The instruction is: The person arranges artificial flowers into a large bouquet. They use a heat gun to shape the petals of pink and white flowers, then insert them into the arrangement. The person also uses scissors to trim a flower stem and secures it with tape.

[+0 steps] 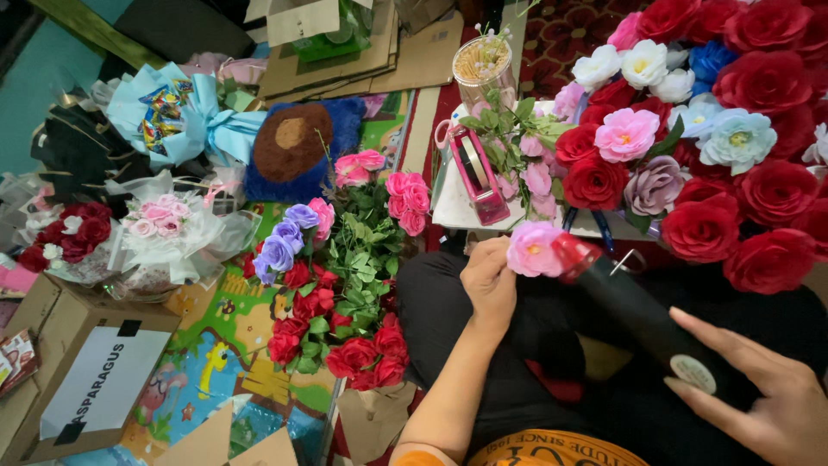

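A pink artificial rose (533, 249) is pinched in the left hand (488, 280) fingers above the lap, touching the red nozzle of a black glue gun (640, 318), which is gripped by the right hand (768, 397), fingers partly spread.

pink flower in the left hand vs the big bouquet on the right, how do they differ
The pink flower is one loose bloom pinched in the left hand; the big bouquet packs many blooms together. The pink flower is a single colour; the big bouquet mixes red, white, blue, pink and mauve. The pink flower sits at the tip of the black glue gun; the bouquet does not. Both are rose-like blooms.
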